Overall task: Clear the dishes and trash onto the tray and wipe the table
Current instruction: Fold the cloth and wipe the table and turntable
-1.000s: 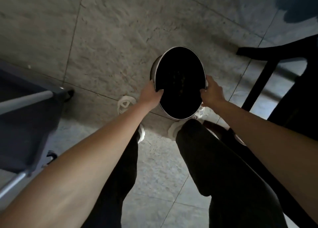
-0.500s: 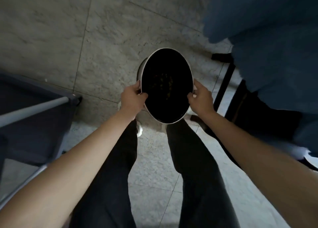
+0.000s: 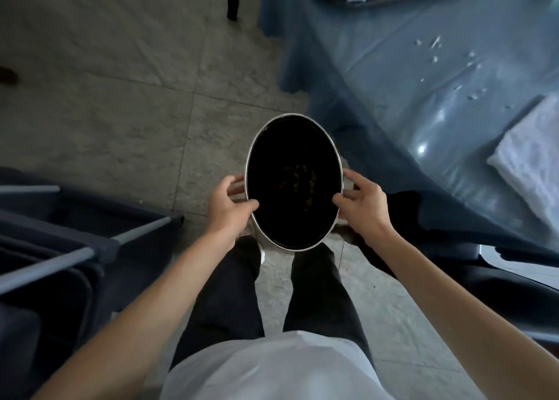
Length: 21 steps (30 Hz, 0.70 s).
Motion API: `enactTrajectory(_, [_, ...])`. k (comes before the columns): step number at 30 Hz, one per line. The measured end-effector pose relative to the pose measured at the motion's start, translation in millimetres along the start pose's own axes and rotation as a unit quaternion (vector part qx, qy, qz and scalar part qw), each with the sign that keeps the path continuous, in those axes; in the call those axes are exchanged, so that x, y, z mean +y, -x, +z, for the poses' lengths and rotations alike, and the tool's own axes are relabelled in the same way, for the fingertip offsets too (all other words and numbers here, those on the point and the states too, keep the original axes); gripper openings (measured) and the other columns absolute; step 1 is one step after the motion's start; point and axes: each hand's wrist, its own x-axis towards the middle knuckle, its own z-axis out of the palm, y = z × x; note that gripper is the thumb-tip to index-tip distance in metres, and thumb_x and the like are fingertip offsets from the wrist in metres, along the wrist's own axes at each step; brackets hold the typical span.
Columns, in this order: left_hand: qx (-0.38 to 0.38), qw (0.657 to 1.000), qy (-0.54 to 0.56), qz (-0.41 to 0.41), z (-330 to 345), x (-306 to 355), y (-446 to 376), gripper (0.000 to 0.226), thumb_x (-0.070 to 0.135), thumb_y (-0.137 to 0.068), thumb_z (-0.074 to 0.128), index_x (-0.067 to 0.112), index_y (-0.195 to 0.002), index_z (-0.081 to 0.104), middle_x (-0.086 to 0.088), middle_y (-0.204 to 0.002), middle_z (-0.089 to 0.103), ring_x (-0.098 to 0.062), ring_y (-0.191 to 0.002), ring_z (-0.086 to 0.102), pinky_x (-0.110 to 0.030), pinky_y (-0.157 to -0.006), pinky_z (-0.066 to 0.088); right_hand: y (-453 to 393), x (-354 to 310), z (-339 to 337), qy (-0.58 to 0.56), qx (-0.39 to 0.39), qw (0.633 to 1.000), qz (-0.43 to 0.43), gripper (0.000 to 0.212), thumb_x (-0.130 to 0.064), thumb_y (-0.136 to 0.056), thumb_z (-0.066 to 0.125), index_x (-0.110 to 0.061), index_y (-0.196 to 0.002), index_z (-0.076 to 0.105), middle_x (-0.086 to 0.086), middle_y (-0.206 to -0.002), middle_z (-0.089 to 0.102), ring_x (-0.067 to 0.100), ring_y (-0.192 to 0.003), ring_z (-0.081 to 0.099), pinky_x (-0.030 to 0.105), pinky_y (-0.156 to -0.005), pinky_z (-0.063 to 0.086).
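- Pot [image 3: 295, 185]: metal, thin bright rim w/ dull silvery sheen; inside reads matt black, a few brownish specks at the bottom.
- Table cover [image 3: 423, 76]: blue, glossy, plastic-looking film; creased, strong highlights, small white crumbs on it.
- Folded towel [image 3: 532, 154]: white cloth, nubby terry-like texture, matt.
- Floor [image 3: 106, 82]: grey stone-look tiles, mottled, matt, thin grout lines.
- Cart [image 3: 45, 248]: dark matt panels; rails grey, smooth, prob. metal.
- Trousers [image 3: 223, 294]: dark matt cloth.
- Shirt [image 3: 272, 369]: white, smooth cloth.
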Motion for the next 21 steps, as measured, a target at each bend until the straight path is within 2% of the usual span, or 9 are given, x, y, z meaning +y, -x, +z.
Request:
enactTrajectory(2, [0.016, 0.999, -0.015, 0.027, 4.2, 16.5, 12.0, 0.048, 0.005, -0.071, 0.079, 0.044, -0.096, 0.067, 0.017, -0.099, 0.073, 0.003, -0.085, 0.071, -0.018, -0.067, 0.059, 5.7, -6.3, -14.9, 0.010, 0.003, 1.000, -0.005, 0.055, -0.012, -0.087, 0.070, -0.033, -0.137, 0.063, -0.007, -0.084, 0.080, 0.010, -0.072, 0.078, 0.031, -0.067, 0.065])
enactTrajectory(5, [0.010, 0.996, -0.050, 0.074, 16.3, 43.0, 25.0, 0.042, 0.016, -0.067, 0.076, 0.052, -0.087, 0.069, 0.029, -0.090, 0.072, 0.006, -0.080, 0.071, -0.012, -0.062, 0.054, 7.9, -11.1, -41.0, -0.026, -0.009, 1.000, 0.014, 0.047, -0.014, -0.088, 0.072, -0.029, -0.132, 0.066, -0.001, -0.089, 0.081, 0.017, -0.076, 0.079, 0.039, -0.074, 0.065])
enactTrajectory(8, [0.016, 0.993, -0.086, 0.080, 27.1, 58.2, 29.4, 0.035, 0.017, -0.067, 0.075, 0.046, -0.087, 0.069, 0.024, -0.089, 0.074, 0.002, -0.078, 0.072, -0.021, -0.069, 0.058, 9.9, -11.1, -69.6, -0.041, -0.050, 0.998, -0.002, 0.036, -0.019, -0.095, 0.073, -0.029, -0.129, 0.066, 0.004, -0.100, 0.080, 0.013, -0.082, 0.078, 0.034, -0.066, 0.064])
enactTrajectory(10, [0.027, 0.992, -0.106, 0.067, 33.1, 61.5, 28.6, 0.034, 0.013, -0.069, 0.076, 0.042, -0.086, 0.068, 0.018, -0.089, 0.075, 0.001, -0.081, 0.071, -0.027, -0.078, 0.059, 8.4, -8.9, -93.0, -0.017, -0.050, 0.998, -0.039, 0.026, -0.021, -0.099, 0.067, -0.032, -0.124, 0.067, 0.000, -0.101, 0.080, 0.010, -0.086, 0.077, 0.035, -0.067, 0.064])
enactTrajectory(13, [0.036, 0.989, -0.135, 0.053, 45.7, 63.8, 25.0, 0.036, 0.008, -0.070, 0.077, 0.039, -0.084, 0.068, 0.018, -0.088, 0.074, 0.000, -0.083, 0.070, -0.033, -0.083, 0.060, -4.0, -1.6, -143.8, 0.030, 0.059, 0.989, -0.129, 0.014, -0.021, -0.100, 0.067, -0.029, -0.111, 0.071, -0.009, -0.089, 0.078, 0.004, -0.081, 0.076, 0.028, -0.074, 0.062])
enactTrajectory(15, [0.035, 0.988, -0.144, 0.040, 56.5, 64.4, 21.5, 0.034, 0.005, -0.071, 0.076, 0.035, -0.087, 0.068, 0.015, -0.089, 0.074, -0.007, -0.084, 0.072, -0.038, -0.085, 0.061, -16.9, 6.3, -187.9, 0.070, 0.158, 0.971, -0.164, 0.014, -0.019, -0.098, 0.070, -0.026, -0.109, 0.072, -0.006, -0.090, 0.077, 0.006, -0.081, 0.074, 0.024, -0.080, 0.058])
enactTrajectory(18, [0.043, 0.987, -0.156, 0.009, 75.1, 64.8, 18.0, 0.034, 0.002, -0.071, 0.075, 0.026, -0.094, 0.069, 0.005, -0.090, 0.075, -0.019, -0.084, 0.073, -0.045, -0.084, 0.062, -44.2, 32.7, -261.7, 0.138, 0.233, 0.951, -0.150, 0.038, -0.026, -0.092, 0.075, -0.018, -0.128, 0.065, 0.004, -0.123, 0.068, 0.019, -0.108, 0.066, 0.036, -0.097, 0.052])
enactTrajectory(19, [0.051, 0.986, -0.161, 0.002, 81.5, 65.3, 17.2, 0.034, 0.002, -0.071, 0.075, 0.026, -0.093, 0.068, 0.005, -0.088, 0.074, -0.021, -0.083, 0.073, -0.046, -0.083, 0.062, -54.2, 44.6, -285.3, 0.177, 0.223, 0.950, -0.129, 0.054, -0.034, -0.090, 0.078, -0.021, -0.138, 0.058, 0.007, -0.138, 0.059, 0.024, -0.124, 0.057, 0.040, -0.106, 0.046])
enactTrajectory(21, [0.073, 0.983, -0.169, -0.008, 91.7, 65.3, 15.6, 0.034, 0.002, -0.070, 0.077, 0.029, -0.086, 0.064, 0.009, -0.082, 0.071, -0.022, -0.082, 0.073, -0.044, -0.082, 0.062, -70.8, 69.4, -326.2, 0.258, 0.169, 0.950, -0.053, 0.090, -0.058, -0.080, 0.082, -0.037, -0.154, 0.035, 0.009, -0.166, 0.026, 0.030, -0.153, 0.023, 0.048, -0.122, 0.021])
